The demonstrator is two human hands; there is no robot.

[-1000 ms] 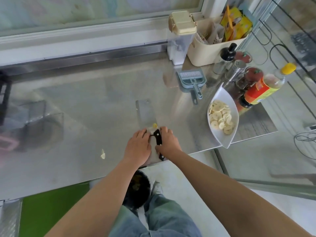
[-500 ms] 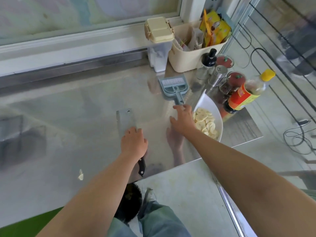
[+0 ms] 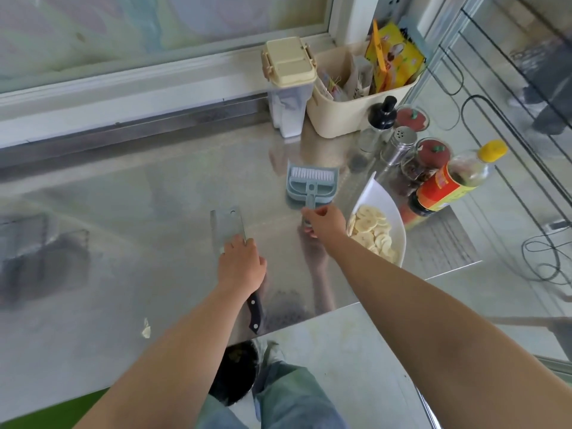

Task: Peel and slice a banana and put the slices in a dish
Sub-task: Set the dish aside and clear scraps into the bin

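1. Banana slices [image 3: 371,230] lie in the white dish [image 3: 376,193], at the counter's [image 3: 139,212] right.
2. Left hand [image 3: 241,264] rests palm-down, fingers flat, on the cleaver [image 3: 227,224].
3. Right hand [image 3: 325,222], arm outstretched, grips the dustpan [image 3: 312,181] by its handle.

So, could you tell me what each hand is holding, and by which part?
The right hand grips the dustpan by its handle end. The left hand lies on the cleaver where blade meets handle; a grip cannot be told.

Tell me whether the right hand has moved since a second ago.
Yes. The right hand left the cleaver and went right and away, to the handle of the dustpan, beside the dish.
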